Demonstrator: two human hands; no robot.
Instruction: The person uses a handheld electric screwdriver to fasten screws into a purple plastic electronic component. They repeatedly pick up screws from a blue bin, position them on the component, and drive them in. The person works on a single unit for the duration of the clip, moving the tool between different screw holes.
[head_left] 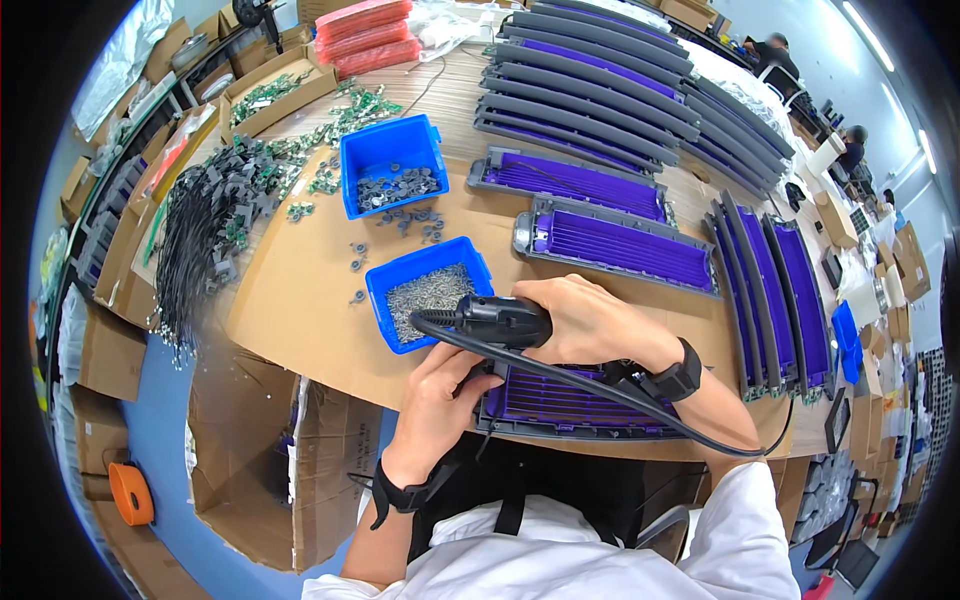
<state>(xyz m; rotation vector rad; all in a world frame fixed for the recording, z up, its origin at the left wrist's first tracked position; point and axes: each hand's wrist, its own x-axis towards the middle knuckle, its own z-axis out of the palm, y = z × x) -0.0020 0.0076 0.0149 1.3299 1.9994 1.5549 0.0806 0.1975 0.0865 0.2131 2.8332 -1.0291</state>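
My right hand [590, 325] is closed round a black corded electric screwdriver [505, 322], held over the left end of a grey-framed panel with purple slats [560, 400]. The screwdriver's tip is hidden behind my hands. Its thick black cable loops across my right forearm. At that same end of the panel, my left hand [438, 390] has thumb and fingers drawn together; what they pinch cannot be made out. Just beyond my hands, a blue bin [378, 285] holds many small silver screws. Farther off, a second blue bin [352, 160] contains small dark round parts.
Two similar panels [620, 245] lie beyond my hands, with stacked grey panels [590, 95] behind and upright ones [765, 290] at right. Loose round parts [358, 262] lie by the bins. Black wires [195, 240] and green circuit boards [365, 108] heap at left. Cardboard boxes [240, 440] stand below.
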